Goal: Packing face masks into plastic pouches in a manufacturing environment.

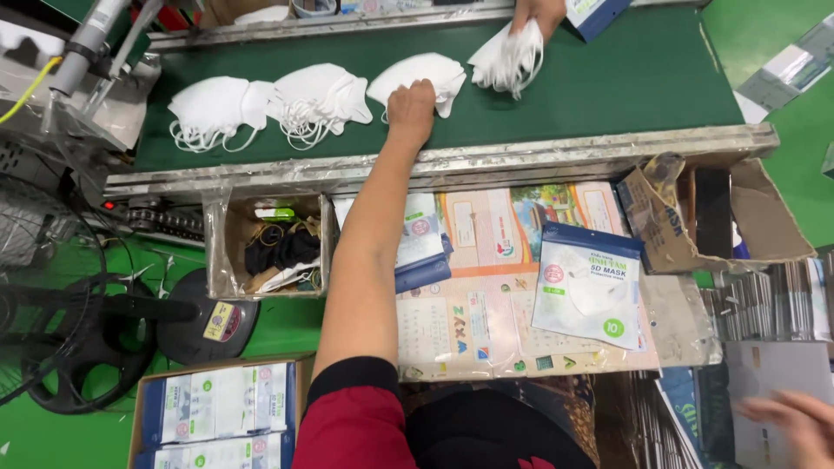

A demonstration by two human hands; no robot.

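My left hand (411, 108) reaches out over the green conveyor belt (608, 87) and closes on a small stack of white face masks (421, 71). Two more stacks of white masks (217, 104) (317, 97) lie on the belt to the left of it. My right hand (792, 421) is blurred at the bottom right, fingers apart, over a pile of flat white pouches (769, 373); it holds nothing that I can see. A packed mask pouch (589, 287) lies on the work table (486, 321) in front of me.
Another person's hand (537, 13) at the belt's far edge holds a bunch of white masks (508, 56). A clear bin of odds and ends (269, 247), a torn cardboard box (721, 217), a box of packed pouches (217, 417) and a floor fan (69, 339) surround the table.
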